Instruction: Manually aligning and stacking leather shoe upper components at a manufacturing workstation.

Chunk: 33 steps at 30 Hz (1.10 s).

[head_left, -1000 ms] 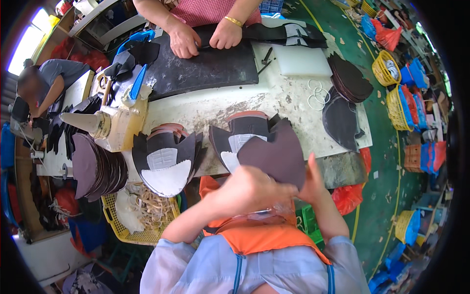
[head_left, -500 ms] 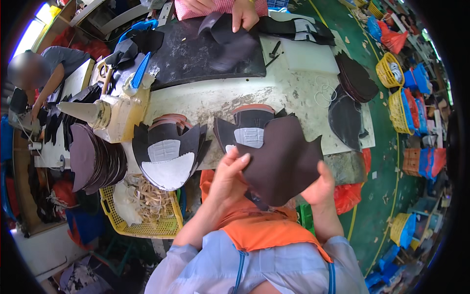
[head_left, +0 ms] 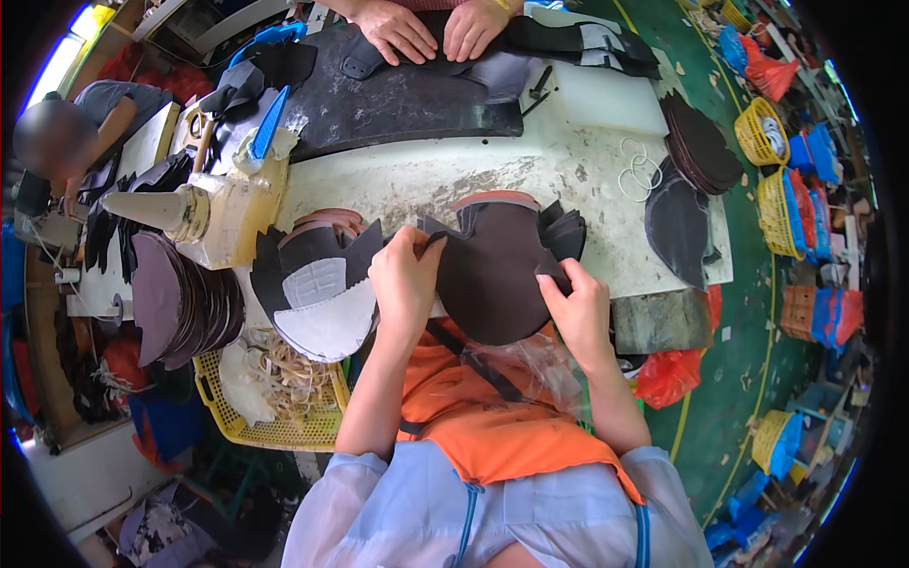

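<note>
A dark brown shoe-upper piece (head_left: 494, 284) lies spread over a stack of cut shoe-upper pieces (head_left: 565, 232) at the table's near edge, its rounded end hanging toward me. My left hand (head_left: 402, 279) pinches its upper left corner. At its right corner, my right hand (head_left: 579, 308) has thumb and fingers closed on the folded-up edge. The brown piece hides most of the stack; an orange-brown rim and dark points show behind it. Left of my left hand sits another stack of uppers (head_left: 317, 284), with a grey patch and a white crescent on top.
A translucent bottle (head_left: 232, 218) with a cone nozzle stands left, by a pile of dark pieces (head_left: 180, 298). Below is a yellow basket (head_left: 275, 431) of scraps. Across the table, a co-worker's hands (head_left: 431, 33) press on dark material over a black board (head_left: 388, 109). Dark pieces (head_left: 701, 147) lie right.
The brown piece has gone from being held up and tilted to lying over the right-hand stack. Both my hands shifted to its corners. The co-worker's hands now both rest on the board.
</note>
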### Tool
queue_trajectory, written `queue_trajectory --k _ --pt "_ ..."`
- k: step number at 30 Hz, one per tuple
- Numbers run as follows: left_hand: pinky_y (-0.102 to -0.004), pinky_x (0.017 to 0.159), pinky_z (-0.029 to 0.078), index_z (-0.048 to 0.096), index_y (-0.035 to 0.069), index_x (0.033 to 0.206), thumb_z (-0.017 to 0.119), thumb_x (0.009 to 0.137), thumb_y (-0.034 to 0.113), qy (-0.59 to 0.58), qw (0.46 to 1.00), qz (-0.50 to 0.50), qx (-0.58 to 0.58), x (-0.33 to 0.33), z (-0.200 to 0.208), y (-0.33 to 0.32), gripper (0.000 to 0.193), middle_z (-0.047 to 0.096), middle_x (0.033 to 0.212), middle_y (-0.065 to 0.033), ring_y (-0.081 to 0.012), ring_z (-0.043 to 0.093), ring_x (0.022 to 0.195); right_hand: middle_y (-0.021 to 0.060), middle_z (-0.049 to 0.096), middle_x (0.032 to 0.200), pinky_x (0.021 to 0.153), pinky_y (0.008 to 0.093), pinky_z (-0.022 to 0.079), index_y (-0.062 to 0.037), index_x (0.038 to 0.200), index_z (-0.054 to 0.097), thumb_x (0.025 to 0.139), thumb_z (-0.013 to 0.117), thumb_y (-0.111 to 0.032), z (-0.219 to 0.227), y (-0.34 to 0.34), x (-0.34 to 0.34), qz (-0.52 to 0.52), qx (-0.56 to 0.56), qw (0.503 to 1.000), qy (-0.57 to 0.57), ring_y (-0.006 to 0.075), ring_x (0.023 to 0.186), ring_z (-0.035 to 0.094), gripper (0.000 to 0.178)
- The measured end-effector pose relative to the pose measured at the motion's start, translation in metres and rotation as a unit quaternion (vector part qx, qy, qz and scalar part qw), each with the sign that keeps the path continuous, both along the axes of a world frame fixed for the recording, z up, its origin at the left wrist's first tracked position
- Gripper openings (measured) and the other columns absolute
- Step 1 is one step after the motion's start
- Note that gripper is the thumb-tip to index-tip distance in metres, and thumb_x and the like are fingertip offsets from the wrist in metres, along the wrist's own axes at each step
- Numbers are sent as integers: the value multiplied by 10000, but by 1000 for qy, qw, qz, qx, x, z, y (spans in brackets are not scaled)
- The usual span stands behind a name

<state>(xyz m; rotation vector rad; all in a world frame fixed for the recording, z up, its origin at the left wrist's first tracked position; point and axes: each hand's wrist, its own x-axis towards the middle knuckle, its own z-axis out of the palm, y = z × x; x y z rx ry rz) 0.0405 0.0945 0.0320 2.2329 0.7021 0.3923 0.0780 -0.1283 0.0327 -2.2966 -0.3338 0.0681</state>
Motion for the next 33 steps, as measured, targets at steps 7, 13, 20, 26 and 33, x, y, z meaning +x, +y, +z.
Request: queue_trajectory --k 7,13,20,26,33 --pt "-391 629 499 625 31 899 774 778 170 -52 984 -29 167 6 -12 -5 237 680 877 -128 -301 646 717 179 646 677 567 438 500 -43 856 591 799 743 -170 -4 3 8 2 -102 992 -74 367 630 650 206" --pt "-583 1147 218 523 101 1367 746 806 328 -34 916 -327 231 -14 -17 -45 645 426 1478 -113 -395 319 1405 83 600 582 530 340 481 -27 914 604 827 751 -178 2 -15 27 -31 48 992 117 175 529 608 228" --pt "-739 1081 137 480 224 1447 699 774 570 45 914 -323 240 -15 -2 -48 788 306 1577 -98 -494 182 1440 86 663 621 439 260 449 28 915 598 928 662 -150 -5 -21 39 -61 152 964 208 108 502 606 190" --pt "-706 1109 115 447 115 1457 780 696 562 34 933 -302 195 -16 -2 -52 943 291 1572 -158 -464 177 1455 86 618 614 510 372 443 -13 915 586 886 695 -133 -14 -36 57 -85 1 995 46 219 536 606 165" --pt "-573 1070 351 551 21 1314 817 694 442 -119 940 -222 231 -44 -13 -41 796 520 1364 -171 -413 458 1283 143 650 1126 930 417 502 -1 1126 623 835 667 -38 51 11 42 239 28 943 -229 323 1065 623 296"
